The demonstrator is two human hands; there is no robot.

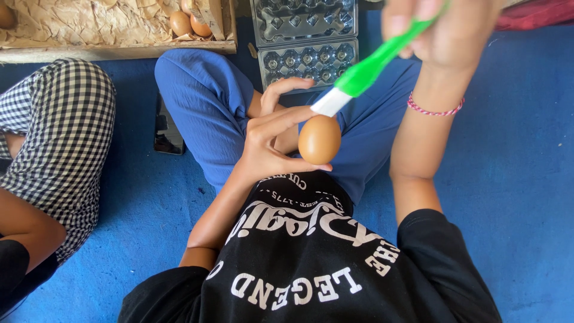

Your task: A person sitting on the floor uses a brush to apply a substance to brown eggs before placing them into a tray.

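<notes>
Brown egg (319, 140) pinched in left hand (269, 140); right hand (445, 30) grips green brush (365, 72) above.

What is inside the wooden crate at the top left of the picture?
The wooden crate holds crumpled brown paper and two brown eggs by its right wall. Anything beneath the paper is covered and cannot be seen.

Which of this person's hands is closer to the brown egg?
Left. The left hand holds the egg between its fingertips. The right hand is up and away from it, gripping a green brush whose white tip reaches the egg.
</notes>
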